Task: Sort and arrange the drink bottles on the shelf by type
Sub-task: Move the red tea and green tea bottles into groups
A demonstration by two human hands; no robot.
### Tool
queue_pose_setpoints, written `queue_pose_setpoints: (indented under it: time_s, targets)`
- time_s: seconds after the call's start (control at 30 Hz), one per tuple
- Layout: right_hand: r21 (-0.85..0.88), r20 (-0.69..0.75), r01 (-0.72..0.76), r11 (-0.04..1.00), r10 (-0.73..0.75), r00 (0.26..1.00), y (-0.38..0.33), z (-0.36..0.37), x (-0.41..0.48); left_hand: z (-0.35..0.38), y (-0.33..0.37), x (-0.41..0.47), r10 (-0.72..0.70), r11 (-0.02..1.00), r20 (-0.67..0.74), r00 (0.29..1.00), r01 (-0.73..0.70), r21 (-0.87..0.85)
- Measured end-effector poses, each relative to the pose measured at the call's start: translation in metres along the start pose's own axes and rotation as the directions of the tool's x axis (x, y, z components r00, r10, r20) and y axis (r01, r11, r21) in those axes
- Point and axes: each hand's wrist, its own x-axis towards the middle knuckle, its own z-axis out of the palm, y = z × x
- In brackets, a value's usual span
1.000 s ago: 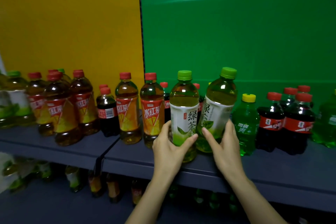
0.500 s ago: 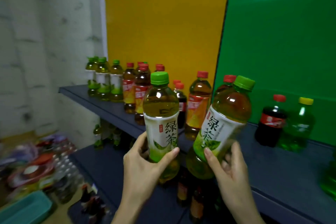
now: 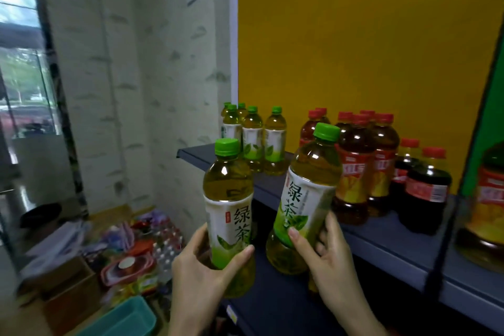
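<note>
My left hand [image 3: 203, 267] grips an upright green tea bottle [image 3: 228, 194] with a green cap, held in the air in front of the dark shelf [image 3: 387, 243]. My right hand [image 3: 327, 251] grips a second green tea bottle [image 3: 308, 194], tilted to the right. At the shelf's left end stand several more green tea bottles [image 3: 252, 139]. To their right stands a group of red-capped iced tea bottles [image 3: 360, 166], then cola bottles [image 3: 425, 191].
A large iced tea bottle [image 3: 488, 207] looms at the right edge. On the floor at lower left lie a cardboard box [image 3: 68, 289], a teal bin [image 3: 122, 319], plastic containers [image 3: 128, 267] and packed water bottles [image 3: 166, 243]. A lower shelf [image 3: 275, 305] lies beneath my hands.
Both hands lifted the two green tea bottles off the shelf and carried them left. My view swung left, so the green tea group at the shelf end came closer.
</note>
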Motion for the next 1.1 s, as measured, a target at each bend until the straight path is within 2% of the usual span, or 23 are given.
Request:
queue_pose_setpoints:
  time_s: [0.3, 0.5, 0.67, 0.9, 1.1]
  targets:
    - [-0.055, 0.004, -0.006, 0.998, 0.006, 1.0, 0.042, 0.107, 0.071, -0.087, -0.057, 0.096, -0.006, 1.0, 0.002, 1.0, 0.006, 0.027]
    - [-0.12, -0.013, 0.015, 0.993, -0.017, 1.0, 0.083, 0.147, 0.129, -0.101, -0.1, 0.175, -0.018, 1.0, 0.001, 1.0, 0.018, 0.008]
    - [-0.176, -0.054, 0.028, 0.984, -0.038, 0.998, 0.118, 0.171, 0.184, -0.098, -0.132, 0.251, 0.025, 1.0, 0.02, 0.999, -0.025, 0.001]
    - [-0.359, -0.205, 0.019, 0.933, -0.099, 0.974, 0.151, 0.181, 0.247, -0.076, -0.164, 0.35, 0.06, 0.997, 0.181, 0.982, -0.05, -0.061]
    - [-0.446, -0.336, -0.057, 0.893, -0.108, 0.935, 0.155, 0.172, 0.259, -0.037, -0.175, 0.394, 0.086, 0.985, 0.38, 0.921, -0.021, -0.174]
